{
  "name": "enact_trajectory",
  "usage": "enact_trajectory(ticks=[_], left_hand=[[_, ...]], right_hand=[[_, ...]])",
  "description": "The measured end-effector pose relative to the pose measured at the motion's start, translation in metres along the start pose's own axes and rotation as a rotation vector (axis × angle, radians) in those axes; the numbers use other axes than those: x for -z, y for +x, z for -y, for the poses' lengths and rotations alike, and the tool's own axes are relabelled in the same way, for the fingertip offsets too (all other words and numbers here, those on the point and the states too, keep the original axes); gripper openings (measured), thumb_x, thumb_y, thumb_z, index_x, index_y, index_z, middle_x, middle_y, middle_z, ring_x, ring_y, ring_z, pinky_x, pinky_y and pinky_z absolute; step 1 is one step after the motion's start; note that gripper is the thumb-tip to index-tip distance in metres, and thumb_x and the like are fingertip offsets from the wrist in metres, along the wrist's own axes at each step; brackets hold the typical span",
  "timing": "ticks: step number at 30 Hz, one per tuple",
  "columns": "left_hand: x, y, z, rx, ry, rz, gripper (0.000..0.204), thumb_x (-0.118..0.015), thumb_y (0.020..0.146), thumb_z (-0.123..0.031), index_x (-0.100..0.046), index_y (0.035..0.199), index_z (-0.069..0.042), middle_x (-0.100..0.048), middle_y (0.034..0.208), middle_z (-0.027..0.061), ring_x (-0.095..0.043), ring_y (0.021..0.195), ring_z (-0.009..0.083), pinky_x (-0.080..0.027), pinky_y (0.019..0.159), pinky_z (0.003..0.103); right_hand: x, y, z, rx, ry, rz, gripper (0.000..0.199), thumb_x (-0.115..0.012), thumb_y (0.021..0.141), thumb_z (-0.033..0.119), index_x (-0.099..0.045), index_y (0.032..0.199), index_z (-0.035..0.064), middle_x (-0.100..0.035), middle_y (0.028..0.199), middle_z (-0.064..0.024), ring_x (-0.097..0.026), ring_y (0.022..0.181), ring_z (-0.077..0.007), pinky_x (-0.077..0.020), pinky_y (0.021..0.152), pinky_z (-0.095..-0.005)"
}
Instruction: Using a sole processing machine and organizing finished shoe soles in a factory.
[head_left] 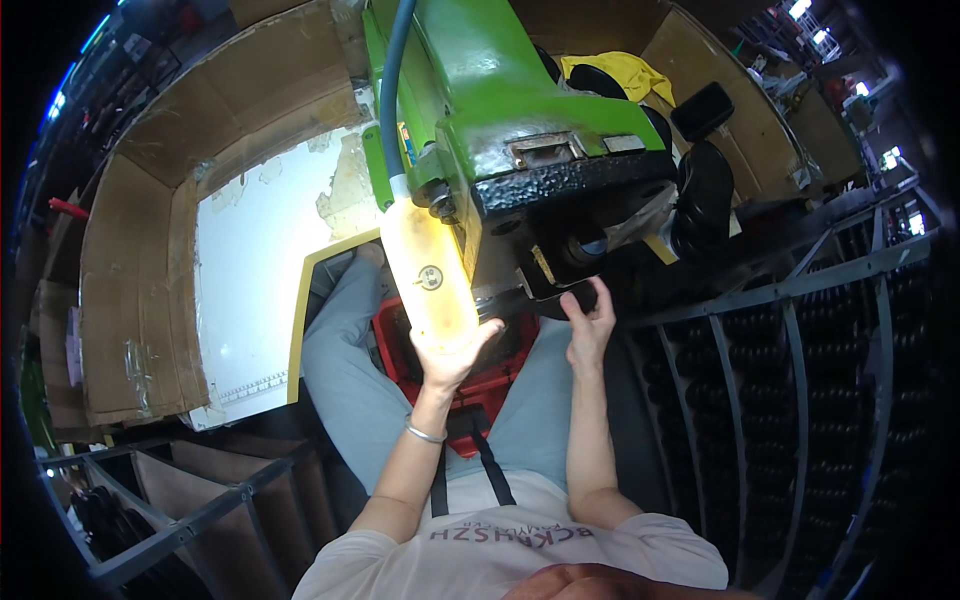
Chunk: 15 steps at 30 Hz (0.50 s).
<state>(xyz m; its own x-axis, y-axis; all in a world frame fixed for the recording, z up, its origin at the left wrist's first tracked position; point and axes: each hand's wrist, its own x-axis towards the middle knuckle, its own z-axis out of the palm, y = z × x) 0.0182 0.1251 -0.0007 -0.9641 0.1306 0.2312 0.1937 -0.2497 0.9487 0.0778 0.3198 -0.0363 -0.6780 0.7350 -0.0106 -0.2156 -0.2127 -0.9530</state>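
Note:
My left hand (448, 362) is raised at the lower end of a yellow lamp-like housing (432, 270). Its thumb points out to the right, and the housing hides most of its fingers. My right hand (590, 328) is just under the black head (565, 190) of a green machine (520, 80). The thumb and fingers of that hand curl at the edge of something dark, whose shape is lost in shadow. A blue hose (396, 90) runs down into the yellow housing.
A white board (255, 260) with a yellow edge lies at the left inside cardboard walls (145, 290). Racks of black items (740, 420) stand at the right, with another rack (215, 510) lower left. A red bin (470, 395) sits between my legs. Yellow cloth (625, 75) lies behind the machine.

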Motion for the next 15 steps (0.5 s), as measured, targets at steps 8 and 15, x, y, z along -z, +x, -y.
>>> enact_trajectory(ticks=[8,15], left_hand=[[0.051,0.016,-0.048,-0.110,0.036,0.033,0.032,-0.074,0.069,0.008,-0.055,0.094,0.004,-0.060,0.088,0.0084,-0.062,0.081,0.0138,-0.053,0.073,0.027],[0.107,0.004,-0.027,-0.009,-0.282,-0.148,0.037,-0.078,0.066,0.003,-0.049,0.090,-0.002,-0.052,0.084,0.0051,-0.055,0.077,0.0128,-0.048,0.072,0.024]], right_hand=[[-0.012,0.006,0.045,0.323,-0.270,0.144,0.059,-0.081,0.069,0.001,-0.055,0.122,-0.0013,-0.051,0.117,-0.0089,-0.055,0.105,-0.0187,-0.0481,0.090,-0.0286],[-0.044,-0.021,0.062,0.428,-0.188,0.324,0.062,-0.078,0.069,-0.007,-0.049,0.124,-0.0073,-0.047,0.133,-0.0222,-0.055,0.113,-0.0252,-0.0515,0.092,-0.0337]])
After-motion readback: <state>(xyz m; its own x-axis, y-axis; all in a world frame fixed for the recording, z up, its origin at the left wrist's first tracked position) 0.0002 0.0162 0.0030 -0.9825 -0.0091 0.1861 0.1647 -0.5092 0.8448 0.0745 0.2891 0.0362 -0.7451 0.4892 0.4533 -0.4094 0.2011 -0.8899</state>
